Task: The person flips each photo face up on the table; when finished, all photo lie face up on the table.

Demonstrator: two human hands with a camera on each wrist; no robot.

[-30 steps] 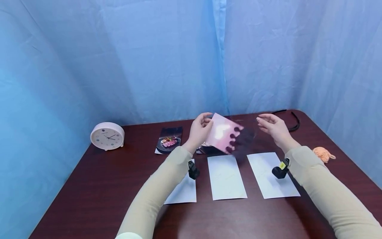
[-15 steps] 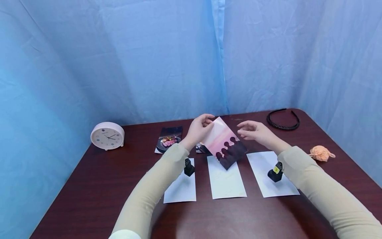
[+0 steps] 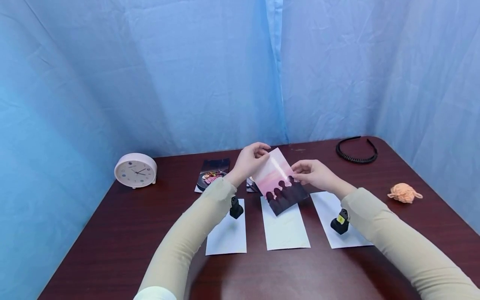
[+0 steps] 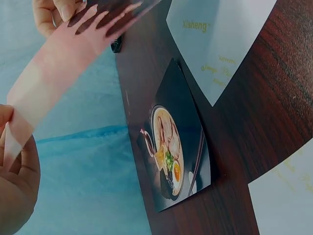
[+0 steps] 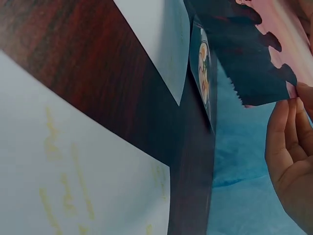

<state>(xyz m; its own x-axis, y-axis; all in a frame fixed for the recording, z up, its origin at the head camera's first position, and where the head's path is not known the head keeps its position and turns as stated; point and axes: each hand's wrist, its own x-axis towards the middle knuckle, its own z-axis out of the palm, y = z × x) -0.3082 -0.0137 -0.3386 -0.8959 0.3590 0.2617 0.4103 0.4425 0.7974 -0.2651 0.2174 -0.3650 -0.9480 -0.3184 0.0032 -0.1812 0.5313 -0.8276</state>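
Observation:
A glossy photo print [image 3: 275,179] with a pink sky and dark silhouettes of people is held up, tilted, above the table. My left hand [image 3: 250,162] pinches its upper left edge. At the opposite edge, my right hand [image 3: 315,173] pinches it between thumb and fingers, as the right wrist view also shows at the print's border. Beneath it lies the middle one of three white sheets [image 3: 286,231], face down with faint yellow lettering. A photo of a noodle bowl [image 4: 168,152] lies behind, mostly hidden in the head view by the left hand and the print.
Left of the hands lies a photo of a meat plate [image 3: 213,173]. The other white sheets, left [image 3: 226,233] and right [image 3: 337,221], flank the middle one. A white clock [image 3: 135,171] stands far left; a black headband [image 3: 356,158] and an orange yarn ball [image 3: 404,193] lie right.
The print has swung from sideways to hanging lower, its dark end now toward me. My right hand has moved left and taken hold of its right edge.

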